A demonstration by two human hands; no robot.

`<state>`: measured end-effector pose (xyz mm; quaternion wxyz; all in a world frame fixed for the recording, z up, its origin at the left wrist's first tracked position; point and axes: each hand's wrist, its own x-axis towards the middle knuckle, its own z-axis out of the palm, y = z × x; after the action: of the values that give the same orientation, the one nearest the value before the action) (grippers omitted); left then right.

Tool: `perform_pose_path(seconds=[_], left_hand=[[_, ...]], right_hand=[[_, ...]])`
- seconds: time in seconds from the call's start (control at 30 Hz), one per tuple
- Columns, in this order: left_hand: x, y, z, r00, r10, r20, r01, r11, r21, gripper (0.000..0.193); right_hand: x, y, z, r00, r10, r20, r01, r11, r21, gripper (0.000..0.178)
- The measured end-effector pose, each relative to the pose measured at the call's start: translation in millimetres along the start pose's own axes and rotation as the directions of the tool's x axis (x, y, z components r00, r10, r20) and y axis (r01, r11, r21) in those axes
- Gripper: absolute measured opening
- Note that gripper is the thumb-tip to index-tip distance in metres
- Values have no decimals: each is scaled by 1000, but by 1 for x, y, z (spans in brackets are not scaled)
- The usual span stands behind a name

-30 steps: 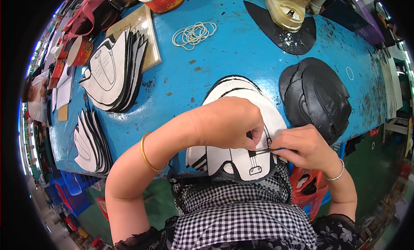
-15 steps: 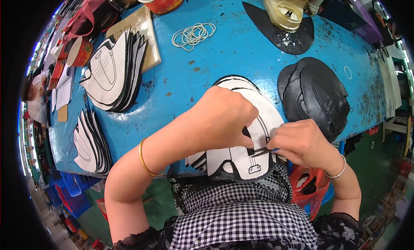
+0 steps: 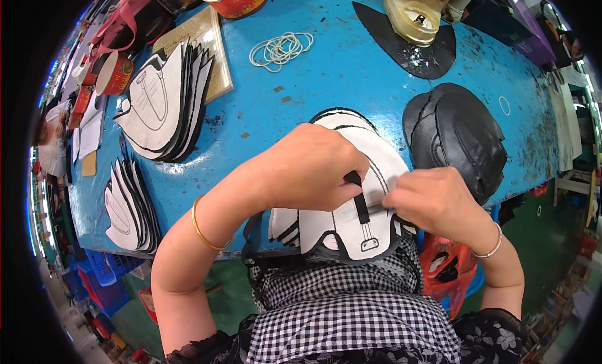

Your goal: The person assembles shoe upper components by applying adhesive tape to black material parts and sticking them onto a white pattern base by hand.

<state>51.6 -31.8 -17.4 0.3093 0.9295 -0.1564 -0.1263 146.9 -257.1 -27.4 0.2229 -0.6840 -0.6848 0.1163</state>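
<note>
White panels point(image 3: 342, 223) are lying stacked beneath your left hand point(image 3: 316, 166), which is firmly pinching a black strap point(image 3: 361, 207), while your right hand point(image 3: 436, 201) is showing bent fingers nearby, their grip too blurred to tell, and a red plastic bag point(image 3: 464, 263) is holding something black point(image 3: 448, 274).
</note>
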Motion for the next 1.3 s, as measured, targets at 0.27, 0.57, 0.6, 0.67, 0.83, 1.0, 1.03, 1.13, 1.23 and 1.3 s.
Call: perform_pose_path(seconds=[0.27, 0.57, 0.6, 0.67, 0.83, 1.0, 1.03, 1.13, 1.23, 1.3], left_hand=[[-2, -2, -3, 999, 20, 44, -18, 999, -48, 8], [-7, -18, 5, 998, 43, -53, -52, 982, -183, 12], [-9, -20, 7, 993, 49, -111, -75, 967, -243, 13], [-9, -17, 3, 994, -1, -105, -34, 943, -330, 13], [-14, -19, 0, 983, -169, -75, 95, 811, -578, 13], [-42, -19, -34, 915, -285, -286, 35, 762, -647, 17], [-48, -19, -41, 906, -280, -319, 19, 777, -629, 17], [-59, -12, -51, 898, -334, -285, 93, 779, -620, 12], [-52, -9, -45, 960, -220, -174, 94, 836, -540, 8], [-38, -7, -32, 980, -199, -20, 150, 795, -588, 10]], right_hand=[[1, -4, -2, 952, 301, -62, -299, 953, 47, 27], [8, -15, -3, 958, 276, -78, -261, 952, 162, 22], [7, -20, -2, 973, 218, -81, -210, 973, 94, 21], [3, -38, 6, 991, 85, -103, -93, 993, -78, 20], [19, -83, 34, 989, 143, -20, -138, 888, -439, 26], [20, -67, 29, 994, 63, -85, -96, 881, -464, 17], [19, -59, 23, 995, 59, -86, -92, 881, -465, 17], [5, -35, 7, 811, 560, -171, -436, 773, 462, 9], [-53, -5, -16, 463, 864, -199, -485, 435, 759, 19], [-81, 16, -38, 365, 914, -179, -476, 348, 808, 22]])
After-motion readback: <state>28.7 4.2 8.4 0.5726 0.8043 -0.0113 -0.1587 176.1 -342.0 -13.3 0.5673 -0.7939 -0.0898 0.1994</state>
